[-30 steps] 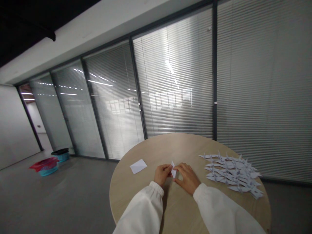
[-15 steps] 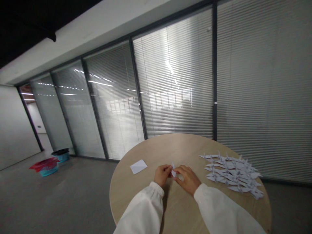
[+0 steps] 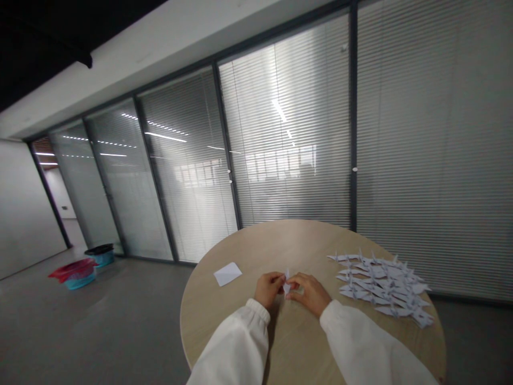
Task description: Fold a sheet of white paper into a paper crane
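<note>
Between my two hands, over the middle of the round wooden table [image 3: 300,240], is a small piece of folded white paper [image 3: 287,287] with a narrow point sticking up. My left hand [image 3: 269,289] pinches its left side between thumb and fingers. From the other side my right hand [image 3: 310,293] grips it too, thumb below and fingers above. The fingers hide part of the folds. Off to the right lie many folded paper cranes [image 3: 377,283], set close together in rows. A flat stack or sheet of white paper [image 3: 227,274] rests left of my hands.
Behind the table stands a glass partition with blinds [image 3: 288,133] and dark frames. On the floor at the left are a bin with a red liner [image 3: 76,274] and a bin with a black liner [image 3: 101,255].
The folded paper has turned a little in my fingers and now stands more upright. My right hand has shifted slightly, its fingers closer to the left hand.
</note>
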